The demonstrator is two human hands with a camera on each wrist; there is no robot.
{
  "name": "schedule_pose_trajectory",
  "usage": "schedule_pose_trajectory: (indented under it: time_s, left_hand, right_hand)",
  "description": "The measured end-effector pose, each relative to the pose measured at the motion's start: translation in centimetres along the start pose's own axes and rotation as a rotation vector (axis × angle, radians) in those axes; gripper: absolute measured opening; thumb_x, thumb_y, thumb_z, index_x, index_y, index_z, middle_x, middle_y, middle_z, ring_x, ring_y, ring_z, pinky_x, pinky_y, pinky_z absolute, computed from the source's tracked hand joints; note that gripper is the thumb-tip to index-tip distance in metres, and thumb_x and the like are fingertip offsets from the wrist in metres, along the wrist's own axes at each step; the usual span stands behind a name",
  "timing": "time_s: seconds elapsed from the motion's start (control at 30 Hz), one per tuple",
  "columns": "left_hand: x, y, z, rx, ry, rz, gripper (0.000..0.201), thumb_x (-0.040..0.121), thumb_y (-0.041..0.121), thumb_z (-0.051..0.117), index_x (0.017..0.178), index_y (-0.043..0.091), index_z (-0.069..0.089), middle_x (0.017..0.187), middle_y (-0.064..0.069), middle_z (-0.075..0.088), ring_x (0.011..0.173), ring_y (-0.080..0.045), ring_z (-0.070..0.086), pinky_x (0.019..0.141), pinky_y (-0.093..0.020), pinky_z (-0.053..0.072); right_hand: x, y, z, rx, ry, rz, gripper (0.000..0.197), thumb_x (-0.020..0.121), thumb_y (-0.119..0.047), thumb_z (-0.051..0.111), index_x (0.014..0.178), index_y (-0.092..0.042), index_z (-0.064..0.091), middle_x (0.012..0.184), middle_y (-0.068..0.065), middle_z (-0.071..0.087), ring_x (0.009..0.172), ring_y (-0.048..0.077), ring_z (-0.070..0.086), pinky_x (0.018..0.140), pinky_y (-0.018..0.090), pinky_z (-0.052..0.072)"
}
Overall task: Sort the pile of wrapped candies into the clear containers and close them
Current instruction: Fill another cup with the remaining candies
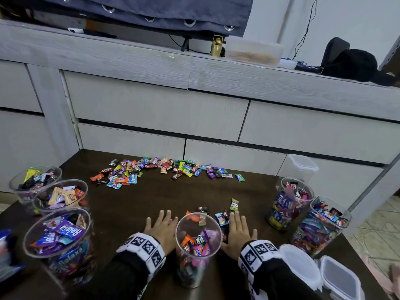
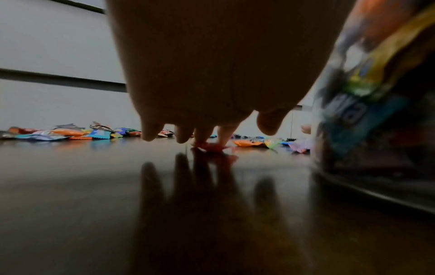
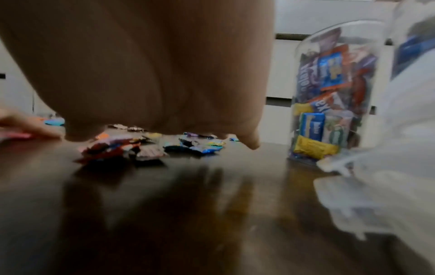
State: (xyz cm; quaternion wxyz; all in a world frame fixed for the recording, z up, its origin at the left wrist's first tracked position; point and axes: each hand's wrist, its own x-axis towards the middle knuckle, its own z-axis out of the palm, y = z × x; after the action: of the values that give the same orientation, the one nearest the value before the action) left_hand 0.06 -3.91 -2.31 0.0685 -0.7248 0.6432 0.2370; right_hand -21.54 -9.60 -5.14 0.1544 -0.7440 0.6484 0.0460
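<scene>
Head: container (image 1: 198,245) between left hand (image 1: 161,228), right hand (image 1: 239,229).

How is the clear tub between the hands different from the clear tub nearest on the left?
The clear tub between the hands looks narrower and holds mixed bright sweets, well below its rim. The clear tub nearest on the left looks wider and is nearly full, mostly purple and blue Relaxa wrappers. Both stand upright, lidless.

Seen from under the palm, the left hand (image 2: 212,78) reaches down to the dark table (image 2: 94,204), fingertips (image 2: 202,137) pressing a red candy (image 2: 212,147) just left of 1 clear container (image 2: 376,111), loose candies (image 2: 70,133) strewn beyond.
</scene>
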Motion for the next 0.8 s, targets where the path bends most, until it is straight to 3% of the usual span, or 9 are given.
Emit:
schedule_pose_trajectory:
  time_s: [0.1,0.17,0.23,0.3,0.33,0.43,0.6,0.73,0.8]
  left_hand:
    - [1.3,0.5,1.1,0.117,-0.009,-0.032,0.073,0.101,0.058,0.021,0.157,0.018,-0.004,0.164,-0.007,-0.013,0.15,-0.024,-0.014,0.12,-0.054,-0.003]
    - [2.1,0.4,1.8,0.153,0.029,-0.046,0.088,0.089,0.075,0.004,0.156,0.019,-0.009,0.163,-0.006,-0.017,0.15,-0.024,-0.016,0.119,-0.055,-0.003]
    - [3.3,0.1,1.7,0.123,0.058,-0.062,0.092,0.084,0.079,0.002,0.156,0.022,-0.009,0.162,-0.005,-0.02,0.15,-0.023,-0.018,0.118,-0.056,-0.006]
    - [4.8,-0.2,1.0,0.114,0.049,-0.074,0.085,0.093,0.073,0.019,0.155,0.023,-0.01,0.162,-0.003,-0.022,0.149,-0.024,-0.02,0.117,-0.057,-0.008]
    - [5.5,-0.2,0.4,0.127,0.036,-0.083,0.085,0.094,0.071,0.024,0.155,0.024,-0.011,0.162,-0.003,-0.023,0.149,-0.024,-0.02,0.117,-0.058,-0.008]
    - [7.9,-0.4,-1.2,0.134,0.031,-0.052,0.082,0.094,0.071,0.023,0.156,0.027,-0.009,0.162,0.001,-0.021,0.149,-0.023,-0.021,0.117,-0.058,-0.009]
    - [12.8,-2.3,-3.8,-0.008,0.095,0.002,0.082,0.086,0.081,0.014,0.155,0.038,0.001,0.162,0.003,-0.02,0.148,-0.022,-0.023,0.114,-0.06,-0.011]
    - [15.5,-6.1,-6.9,-0.165,0.408,-0.26,0.088,0.087,0.078,0.022,0.155,0.024,0.016,0.165,-0.007,-0.001,0.151,-0.028,-0.006,0.116,-0.063,0.002]
    - [16.1,-8.5,-8.6,-0.148,0.467,-0.423,0.091,0.088,0.077,0.028,0.153,0.014,0.023,0.163,-0.015,0.007,0.15,-0.035,-0.001,0.115,-0.067,0.007]
  right_hand:
    - [1.9,-0.5,1.3,-0.051,0.051,-0.013,0.09,0.085,-0.074,0.021,0.152,-0.019,-0.006,0.16,-0.003,-0.008,0.148,0.016,-0.004,0.113,0.057,0.009]
    - [3.0,-1.1,1.4,-0.049,0.132,-0.03,0.11,0.07,-0.081,-0.017,0.151,-0.013,0.016,0.16,0.003,0.012,0.146,0.018,0.018,0.108,0.062,0.021]
    - [4.3,-1.2,1.4,-0.068,0.133,-0.057,0.133,0.049,-0.085,-0.029,0.151,-0.015,0.019,0.16,0.003,0.013,0.146,0.016,0.018,0.109,0.062,0.018]
    - [6.0,-0.7,1.1,-0.055,0.03,-0.046,0.134,0.04,-0.092,-0.022,0.152,-0.022,0.001,0.16,-0.005,-0.007,0.147,0.011,-0.003,0.114,0.055,0.002]
    - [6.7,-0.6,0.6,-0.059,-0.002,-0.052,0.125,0.05,-0.095,-0.01,0.152,-0.023,-0.003,0.16,-0.007,-0.012,0.147,0.011,-0.008,0.114,0.053,-0.001]
    - [8.9,-1.2,-0.8,-0.079,-0.048,-0.07,0.1,0.08,-0.081,0.03,0.152,-0.022,-0.007,0.159,-0.007,-0.016,0.146,0.012,-0.011,0.115,0.052,-0.004]
    - [13.1,-3.3,-2.6,-0.094,-0.067,-0.157,0.103,0.081,-0.072,0.047,0.152,-0.02,-0.005,0.159,-0.004,-0.014,0.147,0.014,-0.01,0.116,0.052,-0.002]
    - [16.7,-4.0,-4.2,-0.016,0.048,-0.135,0.114,0.067,-0.082,0.052,0.152,-0.024,0.003,0.16,-0.004,-0.007,0.147,0.022,-0.003,0.114,0.057,0.004]
    - [18.5,-4.2,-4.7,0.01,0.08,-0.09,0.116,0.066,-0.083,0.051,0.152,-0.023,0.003,0.161,0.0,-0.004,0.147,0.028,-0.001,0.114,0.059,0.006]
